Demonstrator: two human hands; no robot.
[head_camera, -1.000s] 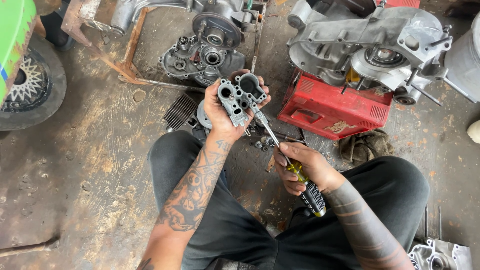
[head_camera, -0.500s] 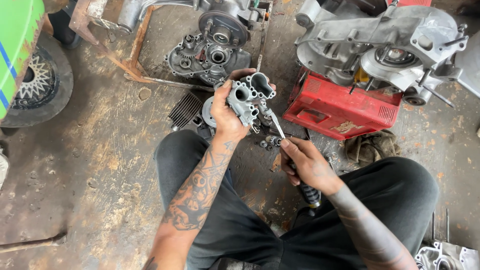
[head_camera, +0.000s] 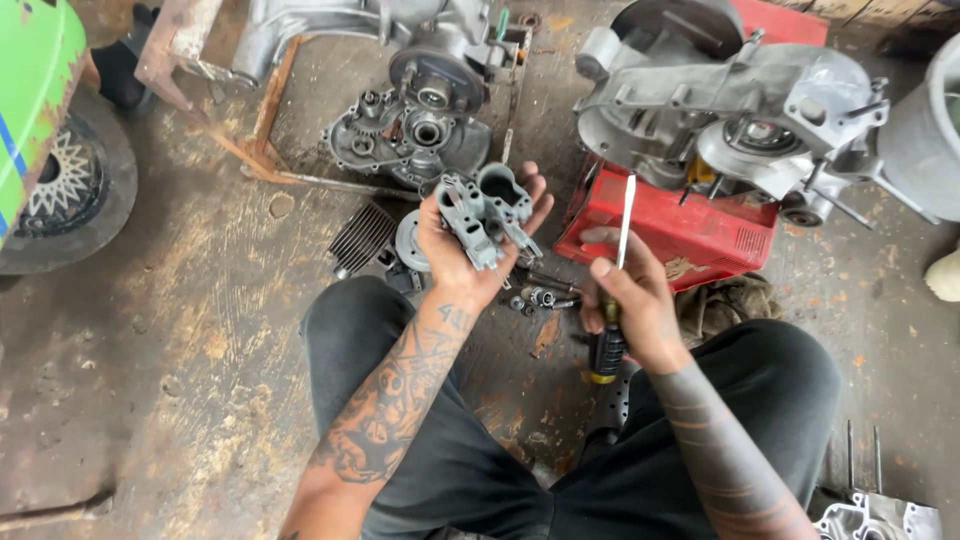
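two hands busy: left hand (head_camera: 462, 262) grips carburetor body (head_camera: 487, 213), right hand (head_camera: 630, 300) grips screwdriver (head_camera: 613, 300).

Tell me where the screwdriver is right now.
In the head view, the screwdriver is in the right hand, shaft pointing up in front of the red box, just right of the grey carburetor body in the left hand.
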